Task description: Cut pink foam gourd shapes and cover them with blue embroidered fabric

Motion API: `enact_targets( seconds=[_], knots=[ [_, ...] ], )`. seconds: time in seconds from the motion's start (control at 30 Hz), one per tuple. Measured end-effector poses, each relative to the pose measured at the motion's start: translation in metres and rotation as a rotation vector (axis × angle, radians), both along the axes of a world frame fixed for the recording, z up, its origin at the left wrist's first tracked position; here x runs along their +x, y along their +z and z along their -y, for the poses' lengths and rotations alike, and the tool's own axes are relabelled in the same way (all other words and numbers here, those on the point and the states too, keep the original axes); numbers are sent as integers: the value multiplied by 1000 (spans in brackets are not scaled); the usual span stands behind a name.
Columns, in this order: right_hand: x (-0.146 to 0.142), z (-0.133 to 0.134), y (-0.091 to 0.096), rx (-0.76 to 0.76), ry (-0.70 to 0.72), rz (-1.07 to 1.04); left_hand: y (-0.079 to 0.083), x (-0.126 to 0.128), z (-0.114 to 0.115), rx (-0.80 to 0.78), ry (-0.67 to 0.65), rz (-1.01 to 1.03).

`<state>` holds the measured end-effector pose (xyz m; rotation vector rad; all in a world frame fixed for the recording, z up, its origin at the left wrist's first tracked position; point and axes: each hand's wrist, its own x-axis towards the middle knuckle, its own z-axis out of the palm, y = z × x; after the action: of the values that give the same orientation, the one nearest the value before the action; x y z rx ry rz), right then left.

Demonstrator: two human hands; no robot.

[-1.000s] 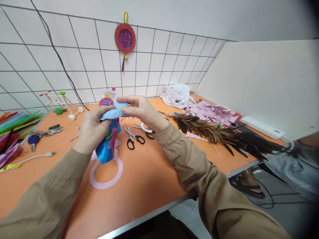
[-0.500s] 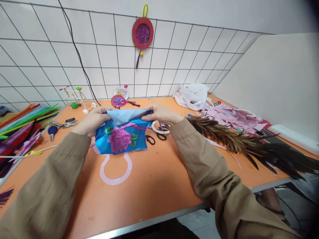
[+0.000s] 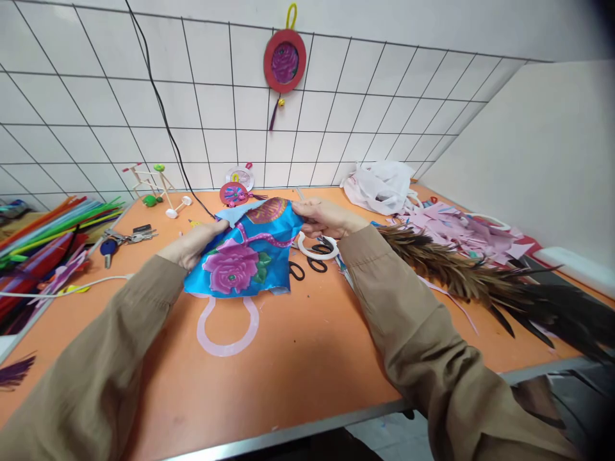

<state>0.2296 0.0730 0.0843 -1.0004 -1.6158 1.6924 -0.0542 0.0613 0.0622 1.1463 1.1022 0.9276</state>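
Observation:
Both hands hold up a piece of shiny blue fabric (image 3: 276, 266) printed with a pink flower and green leaves. My left hand (image 3: 199, 243) is closed on its upper left edge, where a corner folds over and bares the pale underside. At the upper right corner, my right hand (image 3: 327, 218) pinches the cloth between thumb and fingers. A pale pink ring-shaped cutout (image 3: 228, 349) lies flat on the table just below the fabric, its upper part hidden. Black-handled scissors (image 3: 317, 264) lie right of the cloth, close to a white ring (image 3: 305, 246).
Keys (image 3: 139, 235) and several colourful pipe cleaners (image 3: 62, 224) lie left. Rightward are a brown feather bundle (image 3: 432, 256), pink scraps (image 3: 451, 227) and a white plastic bag (image 3: 377, 186). A round red ornament (image 3: 269, 61) hangs on the wall grid.
The fabric's folded top has opened out, so a gold-and-red round pattern now shows. My left hand has moved slightly right and down; the right hand keeps its corner. The view has shifted slightly.

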Motion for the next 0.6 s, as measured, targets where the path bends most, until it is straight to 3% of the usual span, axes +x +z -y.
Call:
enact_targets(
  seconds=[0.13, 0.27, 0.4, 0.47, 0.53, 0.6],
  knots=[
    [5, -2, -3, 23, 8, 44, 4, 8, 12, -156, -26, -30],
    [11, -2, -2, 98, 36, 86, 8, 14, 26, -70, 28, -66],
    [17, -4, -1, 168, 19, 185, 11, 13, 25, -12, 111, -157],
    [18, -4, -2, 277, -111, 420, 14, 11, 21, -36, 91, -184],
    [14, -2, -1, 434, -338, 673, 18, 10, 19, -72, 47, -211],
    [3, 3, 1, 630, -505, 775, 21, 12, 21, -53, 0, -266]
  ],
)
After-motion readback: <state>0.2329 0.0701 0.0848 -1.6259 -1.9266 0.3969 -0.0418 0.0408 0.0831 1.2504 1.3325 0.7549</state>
